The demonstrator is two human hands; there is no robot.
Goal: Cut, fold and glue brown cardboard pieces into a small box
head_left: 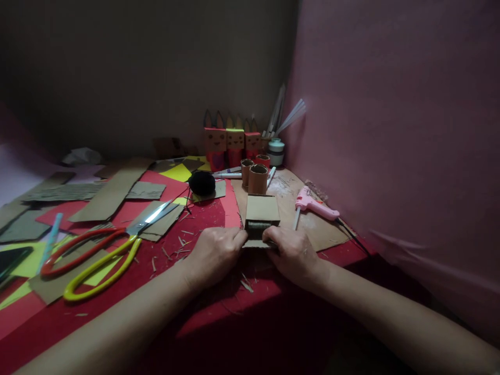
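A small cardboard box (pixel 262 209) lies in front of me, its near end open and a flap sticking out toward me. My left hand (pixel 217 254) is closed on the left side of that flap, and my right hand (pixel 294 254) pinches its right side with bent fingers. Just behind the box stand cardboard tubes (pixel 258 180). To the right, a pink glue gun (pixel 315 203) rests with its nozzle pointing down toward the cardboard mat (pixel 328 229). The fingertips of both hands are partly hidden.
Large scissors (pixel 130 234) with red and yellow handles lie at left among cardboard strips (pixel 113 192) and coloured paper. A black yarn ball (pixel 202 184) sits near the middle. Several cardboard figures with faces (pixel 235 140) and a lidded jar (pixel 276 148) stand at the back.
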